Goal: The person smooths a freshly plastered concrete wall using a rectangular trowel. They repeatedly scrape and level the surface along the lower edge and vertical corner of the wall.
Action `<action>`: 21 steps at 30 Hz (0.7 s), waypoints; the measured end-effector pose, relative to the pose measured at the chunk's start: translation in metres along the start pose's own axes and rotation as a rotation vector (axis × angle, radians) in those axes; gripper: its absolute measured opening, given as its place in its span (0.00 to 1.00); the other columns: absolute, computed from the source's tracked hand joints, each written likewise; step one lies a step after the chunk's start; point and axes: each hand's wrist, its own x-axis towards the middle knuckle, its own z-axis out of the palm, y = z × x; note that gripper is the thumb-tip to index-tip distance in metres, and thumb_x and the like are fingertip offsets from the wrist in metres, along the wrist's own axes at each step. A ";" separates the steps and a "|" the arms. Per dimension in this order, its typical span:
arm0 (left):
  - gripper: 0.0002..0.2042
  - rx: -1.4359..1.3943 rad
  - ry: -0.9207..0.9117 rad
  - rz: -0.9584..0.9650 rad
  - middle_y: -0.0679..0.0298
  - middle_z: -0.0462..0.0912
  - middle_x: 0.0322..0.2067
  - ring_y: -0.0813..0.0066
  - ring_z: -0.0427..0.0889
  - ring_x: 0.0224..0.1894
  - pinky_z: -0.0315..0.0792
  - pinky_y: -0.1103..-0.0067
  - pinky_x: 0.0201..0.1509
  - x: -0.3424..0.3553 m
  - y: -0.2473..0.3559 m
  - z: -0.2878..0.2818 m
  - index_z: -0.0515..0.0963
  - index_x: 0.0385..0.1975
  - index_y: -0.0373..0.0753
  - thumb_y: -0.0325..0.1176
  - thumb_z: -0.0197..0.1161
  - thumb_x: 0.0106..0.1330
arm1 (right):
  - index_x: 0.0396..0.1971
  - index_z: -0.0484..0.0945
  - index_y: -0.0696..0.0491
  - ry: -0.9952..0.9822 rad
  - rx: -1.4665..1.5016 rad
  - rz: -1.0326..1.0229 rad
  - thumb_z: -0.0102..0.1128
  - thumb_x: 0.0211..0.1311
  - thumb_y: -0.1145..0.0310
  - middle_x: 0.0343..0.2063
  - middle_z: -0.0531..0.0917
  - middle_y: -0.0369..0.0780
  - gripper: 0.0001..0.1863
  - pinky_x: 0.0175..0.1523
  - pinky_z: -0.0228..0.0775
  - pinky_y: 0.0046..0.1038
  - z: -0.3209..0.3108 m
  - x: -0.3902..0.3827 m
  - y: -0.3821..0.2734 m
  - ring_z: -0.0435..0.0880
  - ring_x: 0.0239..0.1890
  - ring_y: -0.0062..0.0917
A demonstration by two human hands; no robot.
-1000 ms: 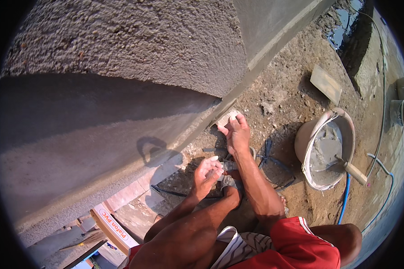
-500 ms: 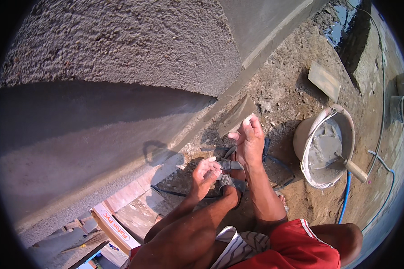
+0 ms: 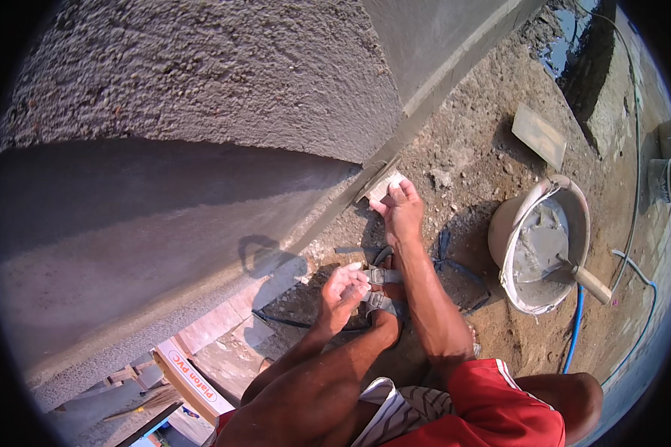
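My right hand grips a small thin, pale rectangular plate by its edge, holding it along the plastered band at the foot of the grey wall. My left hand is lower and to the left, over my sandaled feet, with fingers loosely curled, apart and whitened at the tips, and nothing visible in them. To the right stands a bucket of wet grey mortar, with a wooden-handled tool resting in it. A flat rectangular board lies on the rubble above the bucket.
Rough render covers the upper wall. A blue hose, cables and a container lie at the right. A trench with water is at the top right. A long carton, a straw broom and tiles are at the lower left.
My right hand and plate moved out from the wall with the plate tipped, half a second ago, and are now back up at the wall's foot. My left hand has barely moved.
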 end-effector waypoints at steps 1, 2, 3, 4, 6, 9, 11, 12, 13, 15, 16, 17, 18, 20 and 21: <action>0.22 -0.002 -0.003 -0.004 0.59 0.75 0.38 0.72 0.75 0.40 0.69 0.76 0.48 0.001 0.000 0.000 0.64 0.53 0.31 0.25 0.60 0.59 | 0.45 0.68 0.58 0.021 -0.004 -0.013 0.44 0.64 0.76 0.36 0.78 0.40 0.11 0.29 0.80 0.24 0.004 -0.001 0.000 0.81 0.33 0.23; 0.22 -0.004 -0.006 -0.008 0.59 0.75 0.38 0.72 0.75 0.40 0.68 0.76 0.48 0.001 0.001 0.001 0.64 0.53 0.31 0.26 0.60 0.59 | 0.45 0.68 0.59 0.041 -0.008 -0.025 0.43 0.64 0.77 0.36 0.78 0.40 0.11 0.28 0.79 0.24 0.006 -0.003 -0.001 0.80 0.32 0.22; 0.22 -0.006 -0.009 -0.011 0.59 0.75 0.38 0.72 0.75 0.40 0.68 0.76 0.48 0.001 0.001 0.002 0.64 0.52 0.31 0.26 0.60 0.59 | 0.45 0.68 0.59 0.027 -0.004 -0.034 0.43 0.64 0.77 0.35 0.78 0.39 0.11 0.28 0.79 0.23 0.007 -0.004 -0.001 0.80 0.32 0.22; 0.22 0.003 -0.017 -0.006 0.59 0.75 0.38 0.72 0.75 0.40 0.68 0.76 0.48 0.001 0.000 0.001 0.64 0.52 0.31 0.26 0.60 0.59 | 0.45 0.68 0.58 0.013 0.000 -0.043 0.43 0.64 0.77 0.35 0.78 0.39 0.11 0.28 0.79 0.22 0.007 -0.006 -0.002 0.79 0.32 0.21; 0.22 0.024 -0.027 0.003 0.59 0.74 0.38 0.72 0.75 0.40 0.68 0.76 0.48 0.001 -0.002 -0.002 0.64 0.52 0.31 0.26 0.60 0.59 | 0.45 0.68 0.58 -0.019 0.018 -0.054 0.44 0.64 0.76 0.35 0.78 0.38 0.11 0.28 0.78 0.21 0.016 -0.014 -0.008 0.79 0.32 0.20; 0.22 0.019 -0.010 -0.010 0.59 0.74 0.38 0.72 0.75 0.40 0.68 0.76 0.48 0.001 -0.001 -0.002 0.64 0.52 0.31 0.27 0.60 0.59 | 0.47 0.68 0.58 -0.079 0.047 -0.070 0.45 0.64 0.75 0.35 0.78 0.38 0.12 0.28 0.78 0.20 0.034 -0.034 -0.025 0.80 0.32 0.20; 0.20 0.000 -0.012 0.007 0.61 0.74 0.38 0.77 0.74 0.40 0.67 0.80 0.47 0.000 -0.001 -0.002 0.66 0.50 0.31 0.27 0.60 0.60 | 0.47 0.68 0.56 -0.136 0.054 -0.085 0.47 0.65 0.73 0.37 0.79 0.38 0.12 0.30 0.77 0.21 0.048 -0.051 -0.038 0.81 0.32 0.22; 0.19 -0.009 -0.015 0.016 0.62 0.74 0.38 0.80 0.74 0.40 0.67 0.81 0.47 0.000 -0.001 -0.001 0.66 0.50 0.30 0.28 0.60 0.60 | 0.48 0.68 0.56 -0.174 0.088 -0.088 0.48 0.65 0.72 0.38 0.79 0.39 0.13 0.30 0.77 0.21 0.054 -0.060 -0.046 0.81 0.32 0.22; 0.19 0.012 -0.019 0.026 0.62 0.74 0.38 0.80 0.74 0.40 0.67 0.81 0.47 0.000 -0.002 -0.002 0.66 0.50 0.30 0.28 0.60 0.60 | 0.48 0.67 0.56 -0.211 0.122 -0.089 0.48 0.65 0.71 0.38 0.79 0.39 0.13 0.30 0.76 0.20 0.060 -0.069 -0.053 0.81 0.32 0.22; 0.20 0.058 -0.029 0.049 0.62 0.74 0.38 0.80 0.74 0.40 0.67 0.81 0.47 0.001 -0.004 -0.004 0.66 0.50 0.31 0.29 0.61 0.60 | 0.50 0.66 0.57 -0.327 0.210 -0.113 0.51 0.65 0.69 0.39 0.79 0.41 0.16 0.29 0.76 0.20 0.067 -0.085 -0.073 0.81 0.31 0.23; 0.20 0.048 -0.019 0.037 0.62 0.74 0.38 0.79 0.74 0.40 0.68 0.81 0.47 0.000 -0.004 -0.004 0.65 0.51 0.30 0.29 0.61 0.60 | 0.52 0.65 0.59 -0.355 0.206 -0.166 0.50 0.65 0.70 0.40 0.78 0.40 0.17 0.28 0.76 0.21 0.060 -0.088 -0.078 0.80 0.32 0.20; 0.21 0.037 -0.008 0.026 0.62 0.74 0.38 0.79 0.75 0.40 0.68 0.80 0.47 0.000 -0.002 -0.003 0.65 0.51 0.30 0.29 0.61 0.60 | 0.52 0.65 0.59 -0.377 0.197 -0.218 0.50 0.65 0.70 0.40 0.78 0.40 0.17 0.28 0.76 0.21 0.050 -0.084 -0.083 0.80 0.32 0.20; 0.21 0.024 -0.003 0.014 0.62 0.74 0.38 0.79 0.75 0.40 0.68 0.80 0.47 0.000 0.000 -0.001 0.65 0.52 0.30 0.29 0.61 0.60 | 0.51 0.66 0.59 -0.397 0.185 -0.275 0.50 0.65 0.70 0.40 0.78 0.40 0.16 0.28 0.76 0.20 0.038 -0.078 -0.088 0.80 0.31 0.20; 0.21 0.001 -0.014 0.030 0.62 0.74 0.38 0.79 0.75 0.40 0.68 0.80 0.47 0.000 -0.003 -0.003 0.64 0.52 0.30 0.29 0.61 0.60 | 0.50 0.66 0.58 -0.364 0.234 -0.243 0.49 0.65 0.71 0.40 0.79 0.40 0.15 0.27 0.76 0.20 0.009 -0.050 -0.088 0.81 0.31 0.21; 0.22 -0.012 -0.020 0.038 0.62 0.75 0.38 0.79 0.75 0.40 0.68 0.80 0.47 0.000 -0.004 -0.003 0.64 0.52 0.30 0.29 0.61 0.60 | 0.50 0.67 0.57 -0.348 0.257 -0.227 0.48 0.66 0.71 0.40 0.79 0.40 0.14 0.27 0.76 0.19 -0.003 -0.035 -0.084 0.81 0.31 0.21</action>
